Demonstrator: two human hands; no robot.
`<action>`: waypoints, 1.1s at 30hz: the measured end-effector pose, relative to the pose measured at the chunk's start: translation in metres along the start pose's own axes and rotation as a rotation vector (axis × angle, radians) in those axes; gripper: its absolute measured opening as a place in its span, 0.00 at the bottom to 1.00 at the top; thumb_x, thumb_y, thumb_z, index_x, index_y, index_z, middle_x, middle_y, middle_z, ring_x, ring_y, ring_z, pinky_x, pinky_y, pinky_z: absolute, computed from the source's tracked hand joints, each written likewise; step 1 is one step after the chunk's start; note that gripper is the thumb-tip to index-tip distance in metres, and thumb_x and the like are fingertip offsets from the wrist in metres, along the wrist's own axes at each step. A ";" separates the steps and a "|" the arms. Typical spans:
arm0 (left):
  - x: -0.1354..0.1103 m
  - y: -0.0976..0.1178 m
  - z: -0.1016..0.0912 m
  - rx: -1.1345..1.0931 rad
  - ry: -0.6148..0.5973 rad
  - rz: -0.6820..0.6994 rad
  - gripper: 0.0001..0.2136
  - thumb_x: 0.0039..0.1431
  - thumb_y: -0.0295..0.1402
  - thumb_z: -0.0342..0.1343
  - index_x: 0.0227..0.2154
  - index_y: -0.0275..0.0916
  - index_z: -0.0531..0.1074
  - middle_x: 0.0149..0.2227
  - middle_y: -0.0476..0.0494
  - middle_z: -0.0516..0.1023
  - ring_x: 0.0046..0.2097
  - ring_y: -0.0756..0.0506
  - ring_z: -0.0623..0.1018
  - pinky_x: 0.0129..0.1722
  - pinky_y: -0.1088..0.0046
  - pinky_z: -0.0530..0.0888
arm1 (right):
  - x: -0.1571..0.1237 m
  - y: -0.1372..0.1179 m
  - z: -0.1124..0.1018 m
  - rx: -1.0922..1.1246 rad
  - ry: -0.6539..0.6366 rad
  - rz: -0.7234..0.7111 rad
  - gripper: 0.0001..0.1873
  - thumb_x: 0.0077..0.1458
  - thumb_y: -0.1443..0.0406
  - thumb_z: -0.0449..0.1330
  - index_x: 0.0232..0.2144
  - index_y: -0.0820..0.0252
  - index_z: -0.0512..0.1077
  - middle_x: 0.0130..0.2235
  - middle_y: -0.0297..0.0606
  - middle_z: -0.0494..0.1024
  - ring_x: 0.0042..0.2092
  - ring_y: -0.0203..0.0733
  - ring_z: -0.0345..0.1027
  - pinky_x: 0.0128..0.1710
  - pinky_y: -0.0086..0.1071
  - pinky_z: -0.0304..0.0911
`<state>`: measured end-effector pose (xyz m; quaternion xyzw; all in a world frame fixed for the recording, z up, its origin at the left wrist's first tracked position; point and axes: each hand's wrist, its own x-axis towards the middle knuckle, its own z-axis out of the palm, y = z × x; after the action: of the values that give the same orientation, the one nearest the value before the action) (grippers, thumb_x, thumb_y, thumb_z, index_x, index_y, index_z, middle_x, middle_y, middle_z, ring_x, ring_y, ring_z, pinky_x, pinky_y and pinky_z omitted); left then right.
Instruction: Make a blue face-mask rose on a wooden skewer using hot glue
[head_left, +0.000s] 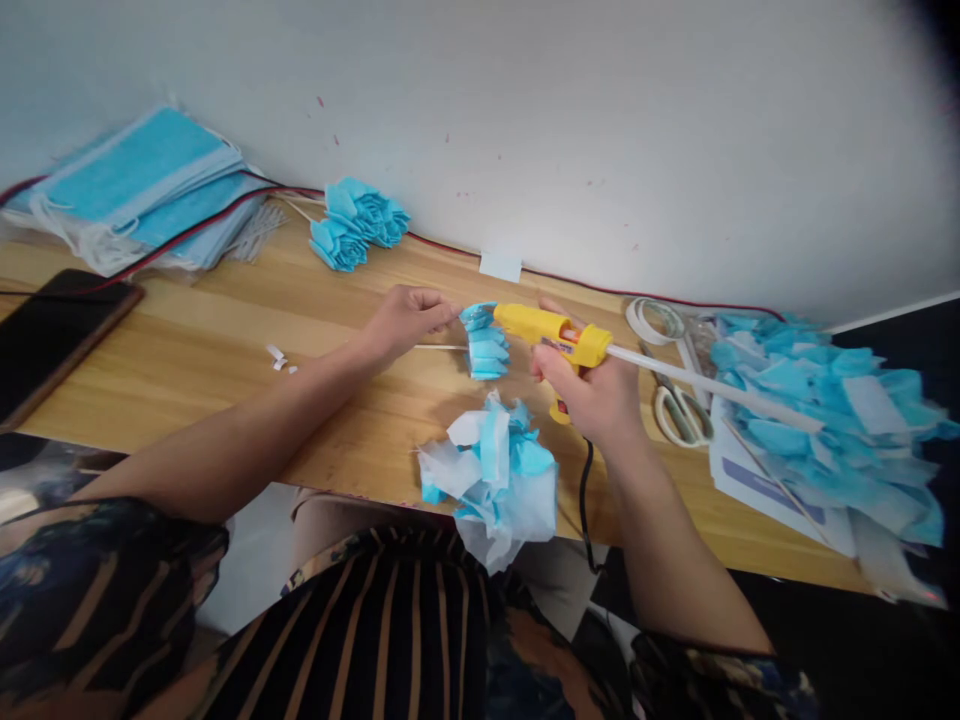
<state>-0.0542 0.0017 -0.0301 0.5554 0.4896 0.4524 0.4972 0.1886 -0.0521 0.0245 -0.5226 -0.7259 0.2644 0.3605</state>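
With its fingers pinched, my left hand (401, 318) holds the upper edge of a row of folded blue petals (487, 352). My right hand (604, 390) is wrapped round a yellow hot glue gun (534, 322), its nozzle at the top of the petals. Whether the tip touches them I cannot tell. A long whitish glue stick (712, 384) juts from the gun's back. Just left of the petals lies a thin white stick (440, 347). Nearer my body, crumpled blue and white fabric pieces (499, 455) spill over the table edge.
Finished blue flowers (356, 222) lie near the wall. Left are stacked face masks (150, 165) and a phone (64, 335). Right are scissors (681, 412), white tape rolls (654, 320) and a heap of blue pieces (832, 390). The gun's black cord (585, 500) hangs over the edge.
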 end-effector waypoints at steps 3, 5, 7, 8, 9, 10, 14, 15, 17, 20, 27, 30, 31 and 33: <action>0.000 0.000 0.000 -0.001 -0.007 0.006 0.15 0.53 0.44 0.66 0.27 0.35 0.80 0.27 0.45 0.80 0.30 0.50 0.73 0.34 0.74 0.70 | 0.001 -0.001 -0.001 0.000 0.005 0.003 0.15 0.58 0.55 0.61 0.22 0.52 0.73 0.41 0.40 0.86 0.48 0.49 0.80 0.52 0.40 0.73; 0.000 0.000 0.000 -0.004 -0.009 0.010 0.16 0.52 0.45 0.67 0.27 0.35 0.80 0.27 0.44 0.80 0.30 0.50 0.73 0.33 0.74 0.69 | 0.002 -0.001 -0.002 0.002 0.011 0.000 0.15 0.58 0.55 0.61 0.21 0.52 0.72 0.40 0.40 0.85 0.47 0.49 0.80 0.52 0.41 0.74; 0.000 0.000 0.000 -0.014 -0.010 0.017 0.17 0.51 0.47 0.67 0.27 0.35 0.80 0.28 0.44 0.81 0.30 0.50 0.72 0.33 0.74 0.70 | 0.002 0.000 -0.003 0.004 0.017 -0.001 0.14 0.58 0.55 0.62 0.23 0.52 0.74 0.40 0.41 0.85 0.48 0.50 0.80 0.53 0.42 0.74; 0.000 -0.001 0.000 -0.017 -0.012 0.021 0.18 0.51 0.48 0.67 0.27 0.35 0.80 0.29 0.43 0.81 0.30 0.50 0.72 0.34 0.73 0.70 | 0.002 0.001 -0.003 0.004 0.020 0.002 0.12 0.58 0.55 0.62 0.25 0.52 0.75 0.39 0.40 0.85 0.49 0.50 0.80 0.53 0.42 0.73; 0.001 -0.001 0.000 -0.018 -0.014 0.024 0.18 0.50 0.49 0.67 0.27 0.35 0.80 0.29 0.43 0.81 0.30 0.50 0.72 0.34 0.73 0.70 | 0.002 0.001 -0.003 0.001 0.021 0.009 0.11 0.58 0.55 0.62 0.27 0.52 0.76 0.38 0.40 0.85 0.48 0.50 0.80 0.54 0.42 0.73; 0.001 -0.001 0.000 -0.015 -0.015 0.025 0.19 0.50 0.49 0.67 0.27 0.35 0.80 0.29 0.43 0.81 0.30 0.50 0.72 0.34 0.73 0.70 | 0.002 0.002 -0.002 -0.003 0.024 0.016 0.10 0.58 0.55 0.62 0.29 0.52 0.77 0.38 0.40 0.85 0.48 0.50 0.80 0.54 0.42 0.73; 0.002 -0.002 0.000 0.001 -0.007 0.032 0.19 0.49 0.50 0.68 0.26 0.36 0.80 0.28 0.43 0.81 0.30 0.50 0.72 0.34 0.73 0.70 | 0.004 0.005 -0.001 -0.030 0.018 0.010 0.13 0.59 0.54 0.62 0.39 0.54 0.81 0.41 0.40 0.86 0.45 0.50 0.80 0.51 0.42 0.75; 0.002 -0.002 0.000 0.003 -0.003 0.035 0.19 0.50 0.49 0.68 0.26 0.36 0.79 0.28 0.43 0.81 0.30 0.50 0.72 0.33 0.73 0.70 | 0.004 0.006 -0.003 -0.051 0.012 0.002 0.15 0.59 0.54 0.62 0.43 0.54 0.81 0.41 0.40 0.86 0.45 0.50 0.80 0.50 0.43 0.75; 0.002 -0.003 -0.001 0.010 0.001 0.036 0.18 0.51 0.49 0.67 0.25 0.36 0.79 0.28 0.44 0.81 0.29 0.50 0.72 0.33 0.73 0.70 | 0.004 0.009 -0.008 -0.110 0.007 -0.018 0.22 0.59 0.54 0.62 0.53 0.53 0.79 0.41 0.40 0.86 0.46 0.51 0.80 0.51 0.45 0.74; 0.001 -0.003 -0.001 0.022 0.011 0.033 0.17 0.52 0.48 0.67 0.24 0.37 0.79 0.27 0.44 0.81 0.29 0.50 0.72 0.33 0.73 0.70 | 0.001 0.019 -0.029 -0.225 0.025 -0.070 0.30 0.61 0.54 0.61 0.63 0.52 0.71 0.44 0.40 0.85 0.50 0.53 0.79 0.56 0.47 0.71; -0.001 -0.003 0.001 0.011 0.030 0.047 0.19 0.49 0.52 0.68 0.24 0.38 0.80 0.27 0.45 0.81 0.29 0.49 0.71 0.32 0.73 0.69 | -0.023 0.077 -0.089 -0.755 -0.091 -0.110 0.33 0.64 0.58 0.57 0.70 0.53 0.62 0.52 0.51 0.81 0.56 0.64 0.73 0.55 0.59 0.70; -0.001 -0.003 0.002 0.030 0.046 0.063 0.21 0.48 0.54 0.68 0.24 0.38 0.79 0.26 0.45 0.79 0.29 0.49 0.71 0.31 0.73 0.69 | -0.032 0.111 -0.102 -0.875 -0.228 -0.111 0.33 0.65 0.64 0.50 0.70 0.63 0.61 0.52 0.58 0.80 0.56 0.67 0.73 0.54 0.63 0.70; -0.002 -0.003 0.002 0.039 0.047 0.069 0.21 0.49 0.54 0.68 0.24 0.38 0.79 0.26 0.45 0.79 0.29 0.49 0.71 0.31 0.73 0.68 | -0.035 0.121 -0.105 -0.872 -0.243 -0.122 0.33 0.65 0.64 0.50 0.70 0.64 0.60 0.52 0.59 0.80 0.57 0.67 0.73 0.55 0.63 0.70; -0.003 -0.002 0.002 0.062 0.041 0.085 0.20 0.50 0.53 0.67 0.24 0.38 0.78 0.25 0.46 0.77 0.29 0.48 0.70 0.32 0.72 0.67 | -0.038 0.133 -0.113 -0.820 -0.281 -0.164 0.33 0.64 0.63 0.51 0.70 0.63 0.60 0.56 0.60 0.78 0.60 0.67 0.71 0.59 0.63 0.68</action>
<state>-0.0532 -0.0011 -0.0324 0.5813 0.4893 0.4691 0.4501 0.3614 -0.0457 -0.0183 -0.5222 -0.8518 -0.0067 0.0408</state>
